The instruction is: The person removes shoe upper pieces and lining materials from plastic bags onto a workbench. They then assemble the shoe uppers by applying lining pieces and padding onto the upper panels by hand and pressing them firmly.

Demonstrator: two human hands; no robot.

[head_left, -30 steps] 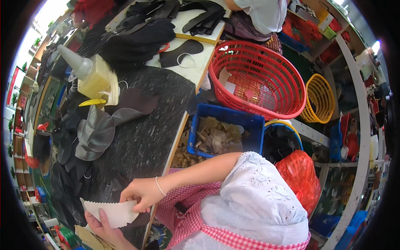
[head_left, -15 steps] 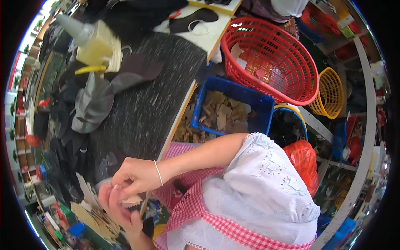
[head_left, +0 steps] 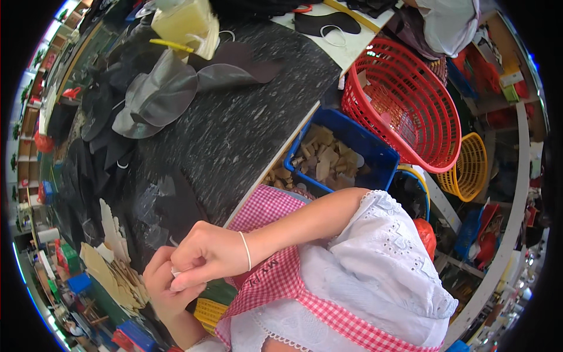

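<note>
1. Two bare hands together at the near edge of one dark worktop [head_left: 252, 123]: right hand [head_left: 212, 250] above, left hand [head_left: 166, 290] below, touching.
2. One pale piece [head_left: 175, 271] at the fingertips, between both hands; only a tiny bit visible, the rest covered by curled fingers.
3. Right grip narrow, thumb pressed to fingers on that piece; cannot tell the left grip, with fingers bent and partly hidden.
4. One stack of tan pieces [head_left: 120, 278] left of the hands; layers too overlapped to count.
5. Grey-black sheets [head_left: 161, 94] farther up the worktop, heaped, uncountable; beyond, one cream block [head_left: 182, 26], cut off above.
6. One red basket [head_left: 410, 155], one blue bin [head_left: 382, 165] of brown scraps [head_left: 324, 155], right of the worktop.
7. Two yellow baskets: one at far right [head_left: 472, 170], one below the hands [head_left: 209, 312], mostly covered.
8. One red bag [head_left: 426, 234], largely behind the white sleeve [head_left: 393, 240].
</note>
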